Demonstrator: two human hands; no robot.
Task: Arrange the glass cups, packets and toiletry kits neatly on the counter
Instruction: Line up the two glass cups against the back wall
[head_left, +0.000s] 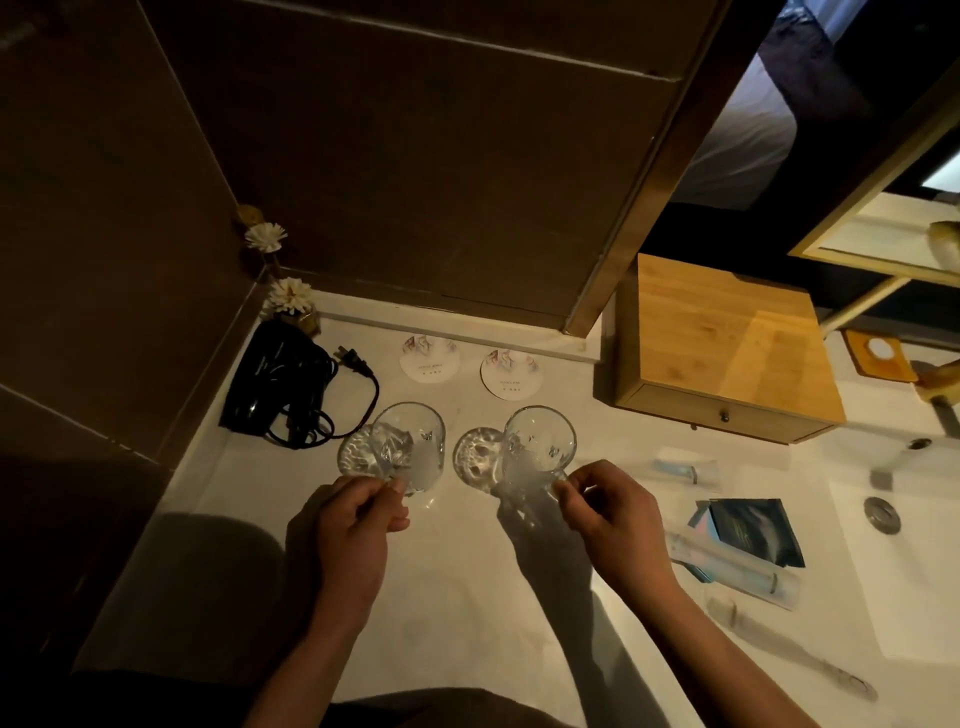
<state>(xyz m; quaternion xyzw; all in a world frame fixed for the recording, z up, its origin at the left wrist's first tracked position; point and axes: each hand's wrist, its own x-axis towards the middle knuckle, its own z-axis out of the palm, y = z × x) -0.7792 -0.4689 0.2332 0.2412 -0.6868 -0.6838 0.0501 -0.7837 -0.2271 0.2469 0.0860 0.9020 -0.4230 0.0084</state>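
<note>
Two clear glass cups are held just above the white counter (447, 582). My left hand (358, 525) pinches the base of the left glass cup (410, 441). My right hand (608, 514) pinches the base of the right glass cup (537, 447). Both cups tilt away from me. Behind them lie two round printed coasters, one on the left (430, 359) and one on the right (510, 374), both bare. A dark packet (753, 530) and clear toiletry kits (727, 571) lie to the right, near the sink. Another pale kit (685, 470) lies behind them.
A black hair dryer (280, 384) with a coiled cord sits at the back left corner beside a small flower diffuser (291, 301). A wooden drawer box (727, 353) stands at the back right. The sink basin (893, 561) and its drain are at the far right.
</note>
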